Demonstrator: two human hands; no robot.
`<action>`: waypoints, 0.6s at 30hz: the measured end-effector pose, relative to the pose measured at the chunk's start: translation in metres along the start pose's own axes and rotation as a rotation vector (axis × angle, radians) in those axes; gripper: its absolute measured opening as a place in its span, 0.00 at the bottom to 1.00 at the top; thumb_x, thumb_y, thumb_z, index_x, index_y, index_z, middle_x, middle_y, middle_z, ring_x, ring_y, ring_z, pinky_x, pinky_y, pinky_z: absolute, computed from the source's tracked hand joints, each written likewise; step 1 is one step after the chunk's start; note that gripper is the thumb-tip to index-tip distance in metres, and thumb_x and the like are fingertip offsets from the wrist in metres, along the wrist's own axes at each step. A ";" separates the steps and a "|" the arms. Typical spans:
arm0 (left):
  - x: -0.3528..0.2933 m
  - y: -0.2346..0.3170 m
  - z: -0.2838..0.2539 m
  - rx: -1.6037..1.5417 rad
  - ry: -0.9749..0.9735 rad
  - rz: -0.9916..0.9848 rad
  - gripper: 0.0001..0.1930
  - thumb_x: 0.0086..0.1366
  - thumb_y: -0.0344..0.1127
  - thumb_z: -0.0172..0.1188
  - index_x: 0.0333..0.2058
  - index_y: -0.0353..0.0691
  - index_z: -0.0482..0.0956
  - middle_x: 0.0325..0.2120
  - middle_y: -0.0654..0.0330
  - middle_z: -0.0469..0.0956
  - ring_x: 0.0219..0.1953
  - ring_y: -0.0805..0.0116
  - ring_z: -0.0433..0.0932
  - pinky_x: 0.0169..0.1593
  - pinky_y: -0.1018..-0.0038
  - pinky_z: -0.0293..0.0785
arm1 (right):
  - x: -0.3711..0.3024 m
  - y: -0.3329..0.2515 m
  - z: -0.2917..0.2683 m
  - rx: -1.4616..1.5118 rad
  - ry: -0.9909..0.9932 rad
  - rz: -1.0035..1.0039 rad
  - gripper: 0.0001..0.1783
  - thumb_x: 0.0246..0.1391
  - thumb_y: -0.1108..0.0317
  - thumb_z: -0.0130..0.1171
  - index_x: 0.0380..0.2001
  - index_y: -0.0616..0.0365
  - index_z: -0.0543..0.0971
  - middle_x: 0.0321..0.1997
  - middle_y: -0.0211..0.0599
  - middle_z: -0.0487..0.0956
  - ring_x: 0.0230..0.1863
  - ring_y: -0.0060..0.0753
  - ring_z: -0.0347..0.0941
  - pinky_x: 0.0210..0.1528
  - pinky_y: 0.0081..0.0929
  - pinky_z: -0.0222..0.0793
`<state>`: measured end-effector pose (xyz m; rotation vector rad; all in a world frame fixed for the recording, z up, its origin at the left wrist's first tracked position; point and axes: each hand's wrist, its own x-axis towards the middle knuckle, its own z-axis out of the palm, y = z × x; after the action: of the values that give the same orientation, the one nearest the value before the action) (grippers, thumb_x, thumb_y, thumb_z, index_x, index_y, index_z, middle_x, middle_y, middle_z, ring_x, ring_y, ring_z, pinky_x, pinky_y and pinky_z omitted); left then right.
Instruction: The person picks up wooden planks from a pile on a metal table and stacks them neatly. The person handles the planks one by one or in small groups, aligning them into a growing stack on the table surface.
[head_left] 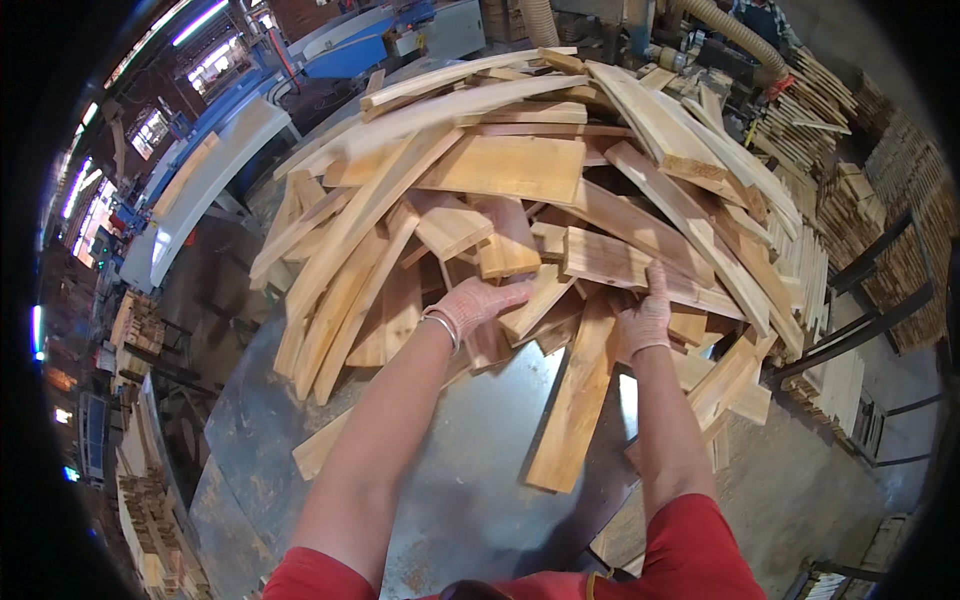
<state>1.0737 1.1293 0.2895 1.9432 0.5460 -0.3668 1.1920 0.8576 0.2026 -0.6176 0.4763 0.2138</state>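
A large heap of loose wooden boards (500, 165) lies crosswise on a round, shiny metal table (450, 450). My left hand (475, 308), in a pale pinkish glove, is at the heap's near side, its thumb along the edge of a short light board (540, 300); its other fingers are mostly hidden. Further right, my right hand (645, 318), gloved alike, grips a board (607, 257) at the front of the pile, thumb raised over its face and fingers below. Between my arms a long orange-brown board (575, 410) slopes toward me over the metal.
Blue and grey machinery (350, 45) stands behind the heap, with a long pale bench (215, 190) at the left. Ribbed hoses (735, 35) hang at the back right. Stacked timber (870, 220) and a dark metal frame (870, 325) are on the right; more wood (155, 500) is stacked at lower left.
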 end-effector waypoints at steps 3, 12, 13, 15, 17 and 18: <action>0.010 -0.011 0.015 -0.404 -0.190 -0.078 0.29 0.65 0.53 0.71 0.55 0.35 0.83 0.50 0.53 0.86 0.51 0.60 0.84 0.54 0.63 0.81 | 0.017 -0.003 0.001 0.180 0.013 -0.013 0.29 0.56 0.58 0.77 0.58 0.45 0.77 0.52 0.37 0.82 0.51 0.47 0.79 0.54 0.54 0.77; -0.163 -0.090 0.064 -0.384 -0.064 0.070 0.19 0.68 0.37 0.63 0.54 0.36 0.80 0.49 0.47 0.83 0.48 0.49 0.84 0.49 0.58 0.81 | -0.060 -0.007 -0.034 0.100 -0.155 -0.051 0.16 0.65 0.69 0.65 0.55 0.56 0.79 0.54 0.37 0.83 0.55 0.37 0.81 0.63 0.35 0.79; -0.192 -0.119 0.052 -0.292 -0.039 0.168 0.22 0.70 0.40 0.63 0.57 0.34 0.79 0.50 0.47 0.82 0.48 0.51 0.84 0.49 0.61 0.81 | -0.087 0.010 -0.037 0.105 -0.168 -0.013 0.18 0.67 0.70 0.62 0.58 0.59 0.76 0.57 0.39 0.81 0.58 0.38 0.79 0.66 0.38 0.77; -0.236 -0.191 0.032 -0.010 0.053 0.572 0.24 0.71 0.42 0.62 0.59 0.33 0.79 0.52 0.47 0.82 0.48 0.53 0.84 0.51 0.63 0.81 | -0.151 0.043 -0.061 0.004 -0.246 0.010 0.21 0.72 0.69 0.55 0.63 0.64 0.72 0.63 0.41 0.77 0.66 0.35 0.73 0.73 0.34 0.70; -0.298 -0.249 0.020 0.002 0.076 0.725 0.21 0.72 0.40 0.62 0.57 0.33 0.80 0.52 0.47 0.82 0.49 0.54 0.84 0.54 0.64 0.79 | -0.220 0.075 -0.086 0.183 -0.192 0.181 0.22 0.70 0.67 0.59 0.63 0.65 0.72 0.64 0.40 0.77 0.66 0.39 0.73 0.74 0.40 0.70; -0.337 -0.271 0.022 -0.201 0.036 0.585 0.20 0.72 0.39 0.63 0.57 0.33 0.81 0.53 0.48 0.82 0.50 0.55 0.84 0.55 0.65 0.78 | -0.265 0.081 -0.088 0.168 -0.246 0.251 0.24 0.67 0.67 0.64 0.63 0.62 0.73 0.62 0.40 0.78 0.64 0.42 0.76 0.72 0.44 0.72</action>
<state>0.6442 1.1357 0.2349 1.8172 0.0187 0.0936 0.9029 0.8556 0.2286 -0.3595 0.3284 0.4774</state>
